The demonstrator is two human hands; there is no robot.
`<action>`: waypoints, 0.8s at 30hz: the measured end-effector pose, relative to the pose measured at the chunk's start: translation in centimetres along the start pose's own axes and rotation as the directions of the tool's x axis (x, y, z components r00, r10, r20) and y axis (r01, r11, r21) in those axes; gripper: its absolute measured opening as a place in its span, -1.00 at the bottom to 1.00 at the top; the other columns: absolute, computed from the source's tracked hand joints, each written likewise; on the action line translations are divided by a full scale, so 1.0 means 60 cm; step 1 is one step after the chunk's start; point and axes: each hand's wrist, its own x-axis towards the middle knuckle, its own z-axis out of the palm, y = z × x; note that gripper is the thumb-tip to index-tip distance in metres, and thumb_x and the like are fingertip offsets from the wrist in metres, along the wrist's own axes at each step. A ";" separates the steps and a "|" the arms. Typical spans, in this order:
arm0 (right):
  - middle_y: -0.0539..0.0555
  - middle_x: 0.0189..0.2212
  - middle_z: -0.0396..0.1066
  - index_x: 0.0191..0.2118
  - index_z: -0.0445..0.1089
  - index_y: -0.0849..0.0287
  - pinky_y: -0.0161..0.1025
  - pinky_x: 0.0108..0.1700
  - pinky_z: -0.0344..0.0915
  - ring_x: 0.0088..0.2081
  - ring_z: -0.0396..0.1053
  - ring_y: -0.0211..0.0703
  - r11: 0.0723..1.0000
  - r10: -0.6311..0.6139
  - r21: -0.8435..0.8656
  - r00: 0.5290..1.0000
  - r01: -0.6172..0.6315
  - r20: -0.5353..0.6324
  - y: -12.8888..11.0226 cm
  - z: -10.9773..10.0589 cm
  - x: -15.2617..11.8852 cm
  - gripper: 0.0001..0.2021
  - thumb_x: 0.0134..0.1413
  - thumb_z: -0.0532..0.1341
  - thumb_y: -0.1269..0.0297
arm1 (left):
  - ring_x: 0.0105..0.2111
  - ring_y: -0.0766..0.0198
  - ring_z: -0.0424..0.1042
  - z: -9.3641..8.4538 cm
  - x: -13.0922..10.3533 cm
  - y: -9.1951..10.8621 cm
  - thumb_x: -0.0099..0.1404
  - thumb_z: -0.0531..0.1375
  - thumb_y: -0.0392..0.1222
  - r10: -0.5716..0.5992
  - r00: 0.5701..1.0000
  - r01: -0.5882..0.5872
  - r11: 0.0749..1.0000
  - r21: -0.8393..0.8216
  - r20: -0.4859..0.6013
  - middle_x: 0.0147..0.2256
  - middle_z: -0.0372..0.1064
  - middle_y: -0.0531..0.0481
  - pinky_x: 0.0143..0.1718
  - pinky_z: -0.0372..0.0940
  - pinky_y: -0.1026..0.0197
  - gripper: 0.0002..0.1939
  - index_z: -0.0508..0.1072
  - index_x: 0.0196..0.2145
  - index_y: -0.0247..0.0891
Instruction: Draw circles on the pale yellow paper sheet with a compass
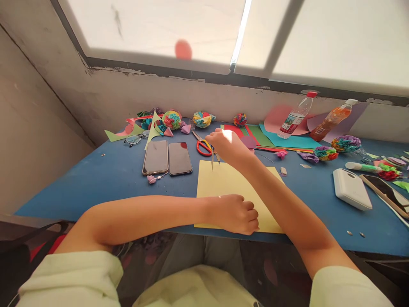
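Note:
A yellow sheet of paper lies flat at the front of the blue table. Across its lower part rests my left hand, its fingers curled closed with no object showing in them. My right hand is above the sheet's far edge, fingers pinched around a metal tool with two thin pointed legs, like a drawing compass. The points hang down over the paper's top edge; its upper part is hidden by the fingers. Just left of this hand are pliers with red and yellow handles.
Two phones and glasses lie left. Coloured paper sheets, folded paper balls and two bottles stand along the wall. A white power bank and another phone are right.

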 end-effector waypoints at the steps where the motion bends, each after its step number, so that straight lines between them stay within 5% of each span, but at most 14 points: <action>1: 0.07 -0.41 0.25 -0.30 0.31 0.25 -0.28 -0.43 -0.14 -0.34 0.14 -0.24 0.999 -0.015 -0.040 1.000 0.015 -0.013 -0.001 -0.002 -0.001 -0.69 -0.09 -0.03 0.71 | -0.57 0.33 0.21 -0.001 0.001 0.000 0.35 -0.05 -0.22 -0.004 1.000 0.004 1.000 -0.007 0.003 -0.59 0.18 -0.03 -0.65 -0.05 0.26 -0.66 0.39 -0.50 -0.33; 8: 0.07 -0.45 0.26 -0.30 0.31 0.27 -0.29 -0.42 -0.11 -0.29 0.15 -0.19 0.967 -0.059 -0.252 0.998 0.047 -0.038 -0.014 -0.004 -0.002 -0.63 -0.24 0.04 0.77 | -0.58 0.34 0.22 -0.006 0.006 -0.001 0.37 -0.10 -0.22 -0.012 1.000 0.012 1.000 -0.019 0.010 -0.62 0.16 -0.01 -0.67 -0.04 0.28 -0.60 0.40 -0.51 -0.34; 18: 0.07 -0.37 0.35 -0.25 0.30 0.23 -0.27 -0.40 -0.07 -0.31 0.24 -0.17 0.952 -0.130 -0.293 0.983 0.087 -0.131 -0.026 0.019 0.006 -0.58 -0.35 0.12 0.71 | -0.63 0.35 0.14 0.011 0.001 0.000 0.33 -0.03 -0.23 0.018 0.996 -0.015 0.999 0.035 -0.090 -0.64 0.08 0.03 -0.70 -0.15 0.28 -0.65 0.36 -0.57 -0.33; 24: 0.06 -0.36 0.35 -0.21 0.27 0.22 -0.31 -0.49 -0.08 -0.46 0.27 -0.26 0.950 -0.084 -0.307 0.992 0.050 -0.097 -0.030 0.019 0.002 -0.51 -0.41 0.11 0.71 | -0.60 0.34 0.12 0.010 0.002 0.000 0.34 -0.04 -0.22 -0.017 1.000 0.017 1.000 0.007 0.025 -0.61 0.12 0.00 -0.69 -0.17 0.27 -0.66 0.37 -0.53 -0.30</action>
